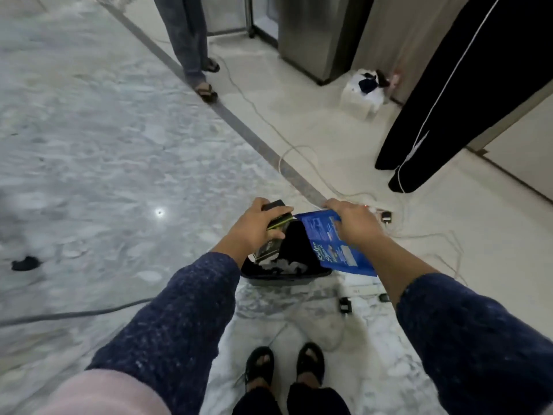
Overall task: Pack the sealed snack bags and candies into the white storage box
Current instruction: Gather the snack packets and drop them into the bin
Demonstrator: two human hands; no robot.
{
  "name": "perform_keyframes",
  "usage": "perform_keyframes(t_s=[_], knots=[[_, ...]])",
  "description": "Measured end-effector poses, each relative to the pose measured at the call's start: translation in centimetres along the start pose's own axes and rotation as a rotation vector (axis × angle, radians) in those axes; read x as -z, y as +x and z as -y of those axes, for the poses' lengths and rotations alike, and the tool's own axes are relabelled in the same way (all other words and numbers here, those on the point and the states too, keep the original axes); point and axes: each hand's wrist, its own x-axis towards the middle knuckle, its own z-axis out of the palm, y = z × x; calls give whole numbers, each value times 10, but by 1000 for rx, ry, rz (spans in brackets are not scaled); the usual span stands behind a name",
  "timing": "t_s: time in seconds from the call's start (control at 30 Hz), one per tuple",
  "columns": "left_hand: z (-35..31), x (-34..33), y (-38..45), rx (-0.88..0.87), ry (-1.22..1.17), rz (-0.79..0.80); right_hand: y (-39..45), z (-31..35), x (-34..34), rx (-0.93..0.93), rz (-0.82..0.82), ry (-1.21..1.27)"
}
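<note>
My left hand (257, 224) grips a dark snack bag with green and white print (269, 244), held upright over a black bin (287, 272) on the floor. My right hand (353, 223) pinches the top edge of a blue snack bag (332, 250), which hangs down beside the bin's right side. White crumpled material lies inside the bin. A white box (359, 100) with dark and white items on top stands on the floor at the far right, away from both hands.
Cables (299, 151) and plug adapters (345, 305) trail across the marble floor around the bin. One person's legs (191, 40) stand far ahead, another's dark trousers (434, 115) at right. A steel cabinet (314, 34) is behind. My sandalled feet (284, 366) are below.
</note>
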Motion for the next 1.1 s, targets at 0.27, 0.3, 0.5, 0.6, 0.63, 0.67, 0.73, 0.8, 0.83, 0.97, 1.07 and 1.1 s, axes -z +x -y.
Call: perform_keyframes(t_s=[0.27,0.3,0.5,0.6,0.63,0.67,0.73,0.8,0.83,0.97,1.07,1.1], knots=[[75,-114,81,74,-6,92,96,-26,-119,129,218,35],[80,-124,86,113,-12,139,102,-28,-128,129,283,42],[74,-128,98,303,118,331,109,-44,-130,37,555,-11],[42,-89,100,296,208,399,98,-44,-86,18,567,-25],[28,-72,100,278,238,397,93,-44,-67,10,550,-30],[12,-53,100,263,265,391,88,-44,-45,0,530,-37],[-23,-14,101,238,306,383,79,-44,1,-32,495,-60],[-62,30,105,196,352,347,69,-46,55,-56,437,-94],[-83,52,108,166,376,306,63,-48,83,-71,394,-99],[-167,130,116,26,470,142,27,-55,190,-119,246,-135],[-226,177,111,-109,482,21,-10,-62,256,-209,137,-154],[-245,190,106,-150,484,-14,-24,-64,274,-240,92,-154]])
